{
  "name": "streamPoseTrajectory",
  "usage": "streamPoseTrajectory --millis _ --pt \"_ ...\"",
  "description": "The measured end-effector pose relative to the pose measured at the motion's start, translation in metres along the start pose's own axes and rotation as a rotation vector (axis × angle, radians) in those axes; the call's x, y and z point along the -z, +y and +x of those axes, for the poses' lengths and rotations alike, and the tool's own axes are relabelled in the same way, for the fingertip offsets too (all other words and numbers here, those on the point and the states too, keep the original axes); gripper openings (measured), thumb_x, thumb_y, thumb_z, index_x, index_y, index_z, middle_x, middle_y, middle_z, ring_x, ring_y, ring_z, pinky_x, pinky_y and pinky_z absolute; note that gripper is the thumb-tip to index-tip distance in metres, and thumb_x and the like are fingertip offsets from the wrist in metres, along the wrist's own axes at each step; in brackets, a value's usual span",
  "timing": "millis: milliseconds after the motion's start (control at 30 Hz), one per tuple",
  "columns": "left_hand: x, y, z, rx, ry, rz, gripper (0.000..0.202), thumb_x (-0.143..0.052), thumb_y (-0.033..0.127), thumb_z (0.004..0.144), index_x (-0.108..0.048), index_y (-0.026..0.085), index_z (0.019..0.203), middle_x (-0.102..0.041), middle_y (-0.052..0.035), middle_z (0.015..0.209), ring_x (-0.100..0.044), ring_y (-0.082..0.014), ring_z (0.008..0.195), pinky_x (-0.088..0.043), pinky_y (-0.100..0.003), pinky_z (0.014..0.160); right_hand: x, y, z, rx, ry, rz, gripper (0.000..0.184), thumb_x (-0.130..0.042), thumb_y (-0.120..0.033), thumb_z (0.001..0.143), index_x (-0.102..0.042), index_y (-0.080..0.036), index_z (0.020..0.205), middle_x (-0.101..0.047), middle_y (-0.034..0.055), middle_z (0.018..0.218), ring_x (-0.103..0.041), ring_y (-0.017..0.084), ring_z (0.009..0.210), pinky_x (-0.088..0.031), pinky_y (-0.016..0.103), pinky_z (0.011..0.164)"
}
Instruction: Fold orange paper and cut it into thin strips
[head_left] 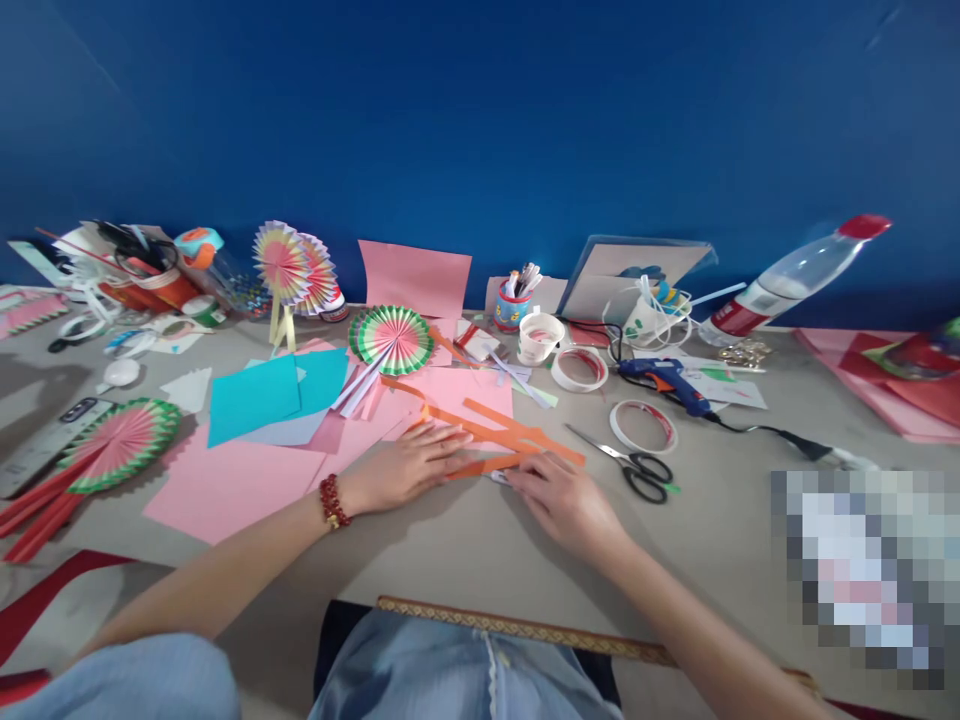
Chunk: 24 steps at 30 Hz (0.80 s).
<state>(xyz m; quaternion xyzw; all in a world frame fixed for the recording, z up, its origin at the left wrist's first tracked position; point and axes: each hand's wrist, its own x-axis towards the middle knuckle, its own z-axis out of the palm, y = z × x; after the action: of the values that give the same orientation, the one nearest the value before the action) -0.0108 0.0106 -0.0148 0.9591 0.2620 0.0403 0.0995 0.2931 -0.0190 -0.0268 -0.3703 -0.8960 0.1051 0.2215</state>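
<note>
My left hand point(409, 462), with a red bead bracelet point(334, 502) at its wrist, lies flat with fingers stretched across orange paper strips point(491, 432). My right hand point(566, 497) is closed, its fingers curled down at the end of a short orange strip point(480, 466). A small white object point(497, 477) pokes out at its fingertips; its kind is hidden. Black-handled scissors point(645, 475) lie just right of that hand. Under and beside my left hand are pink paper sheets point(232, 480), with blue sheets point(255, 400) behind.
Pleated paper fans point(391, 340) lie about, one at far left point(124, 445). Tape rolls point(643, 427), a blue glue gun point(667, 383) with its cord, a paper cup point(540, 338) and a pen holder point(513, 306) stand right of centre. A tilted bottle point(795, 280) rests against the blue wall point(480, 130).
</note>
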Motion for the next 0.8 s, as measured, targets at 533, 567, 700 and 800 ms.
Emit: streamPoseTrajectory --millis 533,567,700,800 --pt "-0.004 0.002 0.000 -0.029 -0.054 0.183 0.062 -0.043 0.022 0.104 -0.020 0.026 0.161 -0.021 -0.0034 0.167 -0.016 -0.0226 0.155 -0.018 -0.045 0.125 -0.001 -0.003 -0.003 0.027 0.025 -0.009 0.022 -0.046 -0.015 0.100 -0.068 -0.019 0.101 -0.063 0.0074 0.091 -0.058 0.019 0.082 -0.048 0.030 0.073" --pt "-0.004 0.003 0.001 -0.030 -0.048 0.189 0.060 -0.042 0.025 0.105 -0.020 0.026 0.161 -0.020 -0.0035 0.167 -0.017 -0.0225 0.155 -0.018 -0.045 0.125 -0.001 -0.003 -0.003 0.021 0.019 -0.009 0.022 -0.046 -0.015 0.100 -0.068 -0.019 0.101 -0.063 0.0075 0.091 -0.058 0.019 0.082 -0.048 0.030 0.074" --pt "-0.002 0.006 0.001 -0.047 -0.047 0.192 0.070 -0.037 0.056 0.105 -0.014 0.023 0.162 -0.015 -0.0054 0.168 -0.013 -0.0236 0.156 -0.015 -0.045 0.125 -0.001 -0.005 -0.001 -0.003 -0.007 0.001 0.022 -0.046 -0.015 0.100 -0.068 -0.019 0.101 -0.063 0.0077 0.093 -0.058 0.020 0.085 -0.048 0.031 0.075" --pt "-0.001 0.006 0.000 -0.074 -0.059 0.173 0.091 -0.036 0.073 0.097 -0.007 0.018 0.163 -0.014 -0.0084 0.168 -0.010 -0.0260 0.156 -0.013 -0.046 0.126 -0.001 -0.006 0.000 0.004 -0.004 0.019 0.023 -0.046 -0.015 0.100 -0.068 -0.020 0.102 -0.063 0.0076 0.092 -0.059 0.020 0.085 -0.049 0.030 0.075"
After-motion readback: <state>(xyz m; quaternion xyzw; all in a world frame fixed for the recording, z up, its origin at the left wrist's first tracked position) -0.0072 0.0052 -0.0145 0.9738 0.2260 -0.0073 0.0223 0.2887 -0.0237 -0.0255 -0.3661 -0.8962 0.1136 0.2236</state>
